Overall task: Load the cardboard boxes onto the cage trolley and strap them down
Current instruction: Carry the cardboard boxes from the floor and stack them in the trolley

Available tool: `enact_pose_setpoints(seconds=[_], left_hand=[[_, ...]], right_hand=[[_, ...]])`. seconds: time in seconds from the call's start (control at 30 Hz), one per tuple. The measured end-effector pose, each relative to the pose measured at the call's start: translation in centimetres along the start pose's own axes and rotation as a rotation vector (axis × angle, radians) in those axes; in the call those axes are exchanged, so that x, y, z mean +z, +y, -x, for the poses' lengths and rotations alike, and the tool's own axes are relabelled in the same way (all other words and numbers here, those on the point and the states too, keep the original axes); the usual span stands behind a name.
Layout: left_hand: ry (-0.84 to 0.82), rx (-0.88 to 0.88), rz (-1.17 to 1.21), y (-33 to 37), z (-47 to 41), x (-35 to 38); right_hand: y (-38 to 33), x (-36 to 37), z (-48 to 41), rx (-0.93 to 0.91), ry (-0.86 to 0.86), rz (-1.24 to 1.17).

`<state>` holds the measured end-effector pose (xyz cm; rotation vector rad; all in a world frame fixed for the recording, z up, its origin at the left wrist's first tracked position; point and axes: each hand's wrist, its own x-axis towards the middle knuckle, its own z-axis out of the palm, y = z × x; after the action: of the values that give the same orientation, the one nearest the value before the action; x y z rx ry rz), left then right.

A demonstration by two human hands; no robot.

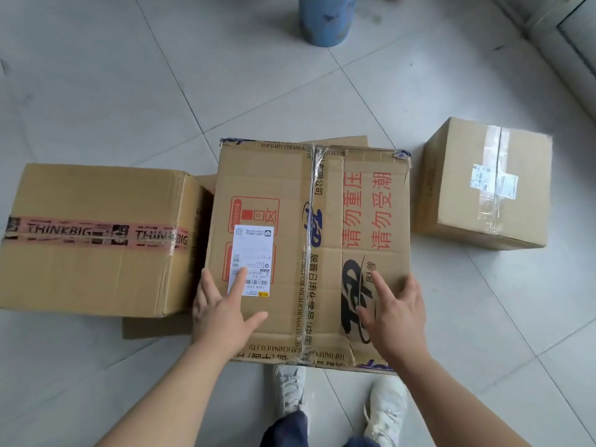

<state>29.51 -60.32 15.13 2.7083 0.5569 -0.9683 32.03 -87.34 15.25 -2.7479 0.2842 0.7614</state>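
A pale grey tiled floor [96, 75], its grout lines running diagonally, carries three cardboard boxes in a row. The left box [93, 246], banded with pink printed tape, stands just beside the middle box [290, 201] — the largest, with red print and a white label. Flat cardboard [151, 327] pokes out from beneath these two. The smaller right box [483, 188] stands apart on bare tile. A blue drum [325, 17] stands at the far edge — white shoes [387, 411] at the near one

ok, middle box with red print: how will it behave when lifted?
Probably soft: the middle box has a creased, torn top. Broad, so unlikely to tip. Likely a two-hand lift: left hand and right hand rest on it.
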Motion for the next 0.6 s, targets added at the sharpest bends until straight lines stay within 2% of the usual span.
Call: enact_pose_setpoints(seconds=[0.1,0.27,0.4,0.6], left_hand=[[0.048,-0.001,0.013,-1.3,0.2,1.3],[0.02,-0.047,0.161,-3.2,0.5,2.6],[0.06,-0.041,0.23,-3.8,0.7,3.7],[0.156,-0.049,0.287,-2.5,1.4,2.9]], right_hand=[[0.8,1.6,1.2,0.063,-0.026,-0.015],[2.3,3.6,2.2,0.088,0.012,-0.233],[3.1,4.7,2.5,0.087,0.056,-0.343],[2.6,3.9,2.4,0.115,0.139,-0.367]])
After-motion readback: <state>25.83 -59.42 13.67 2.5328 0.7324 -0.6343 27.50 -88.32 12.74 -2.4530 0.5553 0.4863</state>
